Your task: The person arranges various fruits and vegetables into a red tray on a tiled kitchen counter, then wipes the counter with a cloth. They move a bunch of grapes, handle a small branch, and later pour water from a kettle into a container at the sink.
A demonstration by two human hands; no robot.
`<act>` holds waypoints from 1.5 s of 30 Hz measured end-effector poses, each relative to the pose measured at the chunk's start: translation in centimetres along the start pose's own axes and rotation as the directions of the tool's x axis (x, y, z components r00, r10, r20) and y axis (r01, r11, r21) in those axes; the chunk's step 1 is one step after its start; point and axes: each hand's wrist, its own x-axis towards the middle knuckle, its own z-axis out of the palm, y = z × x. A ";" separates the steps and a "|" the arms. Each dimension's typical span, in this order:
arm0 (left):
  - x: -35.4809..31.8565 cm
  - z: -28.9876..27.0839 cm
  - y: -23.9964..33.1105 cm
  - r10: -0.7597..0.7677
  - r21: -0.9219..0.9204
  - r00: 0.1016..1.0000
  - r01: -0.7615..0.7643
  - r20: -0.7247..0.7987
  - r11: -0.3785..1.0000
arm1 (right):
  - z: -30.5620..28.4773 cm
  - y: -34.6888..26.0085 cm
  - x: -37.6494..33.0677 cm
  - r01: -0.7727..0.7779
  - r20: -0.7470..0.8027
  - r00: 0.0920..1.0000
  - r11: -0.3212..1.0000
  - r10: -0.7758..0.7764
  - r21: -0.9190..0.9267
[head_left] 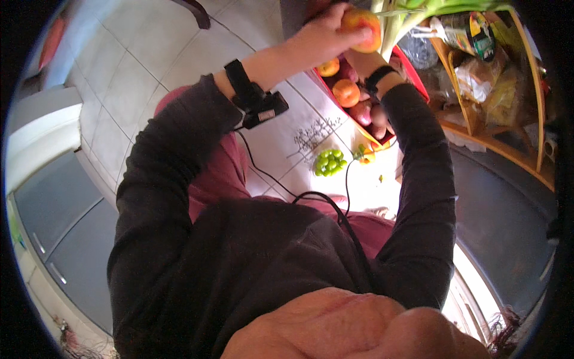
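Observation:
At the top of the view my left hand (326,33) is closed around a round red-and-yellow fruit (366,25), perhaps an apple or a peach. My right hand (363,60) is close underneath; its fingers are hidden behind the fruit and my left hand, so I cannot tell whether it touches the fruit. Below both hands is a red container (350,115) of produce. In it lie an orange fruit (345,93) and several reddish-purple pieces (361,112). Long pale-green stalks (391,27) with leafy tops lie beside the fruit, at the container's far end.
Green grapes (329,162) and a red-orange item (366,155) with green on it lie nearer me. A wooden shelf unit (478,134) with bagged goods stands at the right. Dark cables (278,179) hang from my left wrist device (263,110). Grey cabinets (66,209) line the left.

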 end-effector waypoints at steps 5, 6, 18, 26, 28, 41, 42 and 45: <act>-0.5 -0.8 1.3 -0.124 -0.160 0.982 0.146 0.140 0.976 | -1.6 -0.8 0.8 0.004 0.103 0.995 0.977 0.018 -0.214; -0.5 -0.8 1.7 -0.119 -0.143 0.988 0.132 0.097 0.981 | -1.7 -0.9 1.1 0.014 0.130 0.991 0.965 0.020 -0.261; -1.3 -2.1 1.9 -0.039 -0.102 0.993 0.051 0.115 0.994 | -5.3 0.1 3.3 0.258 0.400 0.912 0.633 0.089 -0.730; -1.4 -2.4 1.7 -0.010 0.030 0.990 0.006 0.141 1.000 | -6.8 1.2 4.3 0.456 0.561 0.806 0.406 0.190 -0.792; -1.4 -2.3 1.4 -0.031 0.058 0.986 0.022 0.164 0.998 | -7.4 1.4 4.4 0.507 0.602 0.766 0.364 0.224 -0.781; -1.9 -2.1 0.2 -0.175 0.645 0.915 -0.113 0.365 0.756 | -10.7 5.6 7.4 0.819 0.581 0.536 -0.211 0.613 -0.533; -1.9 -2.1 0.1 -0.219 0.659 0.897 -0.100 0.384 0.746 | -11.2 5.9 7.7 0.843 0.655 0.486 -0.115 0.579 -0.525; -1.7 -1.9 -0.6 -0.231 0.595 0.883 -0.065 0.409 0.801 | -11.8 6.4 7.9 0.881 0.783 0.381 0.065 0.491 -0.469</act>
